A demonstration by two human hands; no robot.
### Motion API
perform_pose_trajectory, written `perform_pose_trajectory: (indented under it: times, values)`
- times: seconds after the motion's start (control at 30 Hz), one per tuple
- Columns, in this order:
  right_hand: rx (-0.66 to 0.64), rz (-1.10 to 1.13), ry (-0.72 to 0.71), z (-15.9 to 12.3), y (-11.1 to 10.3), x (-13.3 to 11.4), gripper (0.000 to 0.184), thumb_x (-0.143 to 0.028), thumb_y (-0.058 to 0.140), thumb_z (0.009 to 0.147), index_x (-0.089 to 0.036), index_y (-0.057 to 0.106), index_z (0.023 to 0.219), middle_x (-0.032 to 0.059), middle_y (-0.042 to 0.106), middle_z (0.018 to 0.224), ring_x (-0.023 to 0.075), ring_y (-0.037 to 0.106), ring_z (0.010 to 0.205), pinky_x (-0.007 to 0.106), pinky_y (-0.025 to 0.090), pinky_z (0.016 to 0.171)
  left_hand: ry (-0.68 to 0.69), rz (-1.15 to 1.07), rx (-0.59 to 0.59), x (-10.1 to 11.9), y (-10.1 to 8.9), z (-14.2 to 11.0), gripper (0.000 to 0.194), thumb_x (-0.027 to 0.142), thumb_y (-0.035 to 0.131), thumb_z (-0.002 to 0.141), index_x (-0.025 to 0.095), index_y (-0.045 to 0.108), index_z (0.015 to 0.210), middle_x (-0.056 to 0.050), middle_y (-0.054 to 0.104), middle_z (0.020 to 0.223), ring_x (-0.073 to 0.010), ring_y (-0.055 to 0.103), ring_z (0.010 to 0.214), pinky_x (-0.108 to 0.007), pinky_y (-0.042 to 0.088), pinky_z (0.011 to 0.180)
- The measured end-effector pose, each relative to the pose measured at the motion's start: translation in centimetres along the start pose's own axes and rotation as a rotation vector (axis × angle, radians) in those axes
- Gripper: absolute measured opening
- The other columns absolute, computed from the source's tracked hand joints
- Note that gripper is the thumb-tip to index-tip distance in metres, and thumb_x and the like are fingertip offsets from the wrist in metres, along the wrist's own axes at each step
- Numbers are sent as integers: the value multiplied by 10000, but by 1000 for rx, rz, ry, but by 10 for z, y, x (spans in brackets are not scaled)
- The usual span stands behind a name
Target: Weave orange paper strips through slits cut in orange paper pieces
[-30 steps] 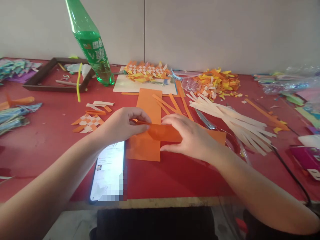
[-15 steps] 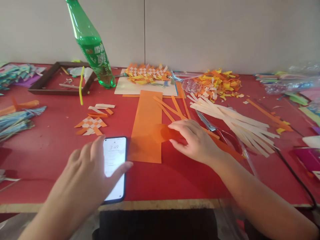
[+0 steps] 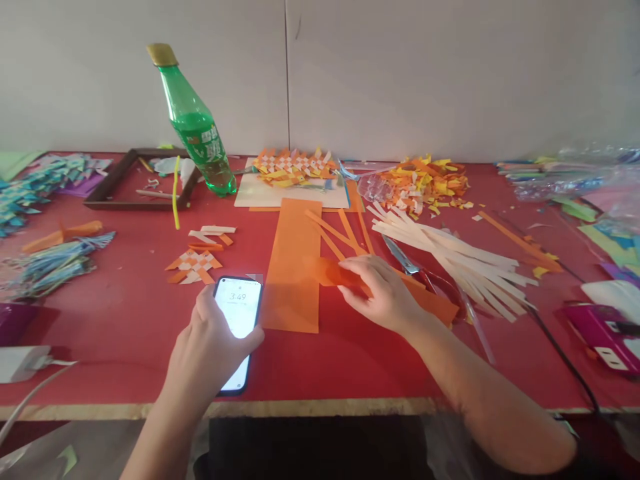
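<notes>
My left hand (image 3: pixel 210 347) lies on a lit smartphone (image 3: pixel 239 313) near the table's front edge, thumb on its right rim and fingers across its left side. My right hand (image 3: pixel 383 293) rests on a folded orange paper sheet (image 3: pixel 330 272), fingertips pressing it down. That sheet overlaps a long orange paper rectangle (image 3: pixel 293 267) lying flat on the red table (image 3: pixel 350 360). Loose orange strips (image 3: pixel 345 230) lie just beyond my right hand.
Scissors (image 3: pixel 407 262) and a fan of cream paper strips (image 3: pixel 450 257) lie right of my hand. A green bottle (image 3: pixel 195 127), a wooden frame (image 3: pixel 135 180), woven orange-white pieces (image 3: pixel 293 165), a scrap pile (image 3: pixel 425 177), a small woven piece (image 3: pixel 193 263) and a magenta box (image 3: pixel 607 327) surround.
My left hand let go of the orange paper, dropped back to the phone and now covers it. My right hand stays on the folded orange sheet. The view tilted up slightly.
</notes>
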State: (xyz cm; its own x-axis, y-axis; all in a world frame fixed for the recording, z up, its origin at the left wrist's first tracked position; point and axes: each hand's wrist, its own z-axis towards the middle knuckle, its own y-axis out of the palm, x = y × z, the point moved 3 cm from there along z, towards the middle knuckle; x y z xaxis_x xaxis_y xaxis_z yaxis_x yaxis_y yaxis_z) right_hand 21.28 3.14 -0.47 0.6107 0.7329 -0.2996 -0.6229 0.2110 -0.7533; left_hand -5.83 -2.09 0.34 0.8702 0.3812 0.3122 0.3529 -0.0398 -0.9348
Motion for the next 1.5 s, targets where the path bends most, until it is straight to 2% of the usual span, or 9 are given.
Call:
perform_pose_trajectory:
  times: [0.1, 0.2, 0.3, 0.4, 0.5, 0.63, 0.8, 1.17, 1.5]
  values:
    - [19, 13, 16, 0, -1, 1, 351, -128, 614, 864, -194, 501, 1190, 113, 681, 1015, 253, 663, 931, 440, 574, 829, -5, -537, 25, -10, -1, 7, 974, 463, 775, 592, 107, 362, 1399, -188, 583, 1206, -383, 608, 1066, -476, 511, 849]
    - [24, 22, 46, 0, -1, 3, 355, -137, 616, 863, -194, 503, 1195, 114, 682, 1010, 260, 665, 936, 442, 573, 827, -151, -1242, -223, -23, 9, 13, 768, 504, 842, 552, 186, 539, 1182, -25, 620, 885, -168, 602, 644, -270, 497, 520]
    - [26, 29, 66, 0, -1, 3, 352, -151, 613, 865, -202, 504, 1195, 108, 681, 1005, 263, 666, 934, 448, 575, 819, -258, -1504, -327, -27, 13, 15, 813, 655, 850, 464, 184, 606, 1081, 9, 633, 743, -140, 587, 547, -227, 472, 438]
    - [26, 41, 81, 0, -2, 4, 348, -143, 605, 862, -207, 502, 1189, 102, 679, 1002, 256, 669, 925, 446, 577, 816, -290, -1556, -381, -23, 13, 17, 909, 887, 575, 572, 170, 632, 1127, -88, 731, 840, -279, 702, 752, -336, 571, 587]
    - [22, 55, 103, -1, -2, 5, 349, -135, 598, 861, -212, 500, 1187, 98, 678, 1002, 253, 672, 924, 445, 580, 811, -362, -1611, -494, -23, 14, 21, 802, 848, 374, 763, 197, 665, 1129, -132, 769, 957, -377, 692, 1012, -491, 569, 804]
    - [18, 71, 134, -1, 0, 6, 332, -143, 598, 864, -216, 506, 1175, 95, 680, 1007, 249, 672, 922, 443, 582, 808, -317, -1770, -649, -30, 16, 29, 502, 647, 389, 888, 279, 722, 961, -70, 788, 989, -347, 605, 1220, -556, 450, 1013]
    - [12, 79, 153, -1, 1, 7, 318, -151, 604, 865, -203, 513, 1165, 106, 681, 1009, 253, 671, 929, 436, 585, 805, -398, -1799, -869, -33, 17, 22, 611, 649, 380, 882, 211, 660, 1203, -145, 711, 1216, -367, 515, 1314, -590, 368, 1078]
    - [14, 89, 147, -1, 3, 8, 313, -173, 603, 879, -198, 518, 1179, 109, 679, 1029, 251, 670, 956, 446, 585, 834, -501, -1723, -789, -32, 8, 27, 701, 693, 447, 847, 177, 559, 1308, -174, 716, 1186, -386, 632, 1165, -562, 425, 1019]
    - [13, 79, 138, 0, 1, 7, 315, -187, 600, 880, -210, 513, 1182, 104, 685, 1016, 256, 681, 937, 445, 595, 811, -336, -1452, -765, -22, -6, 38, 658, 710, 429, 851, 190, 629, 1201, -158, 747, 1084, -368, 690, 1045, -535, 503, 925]
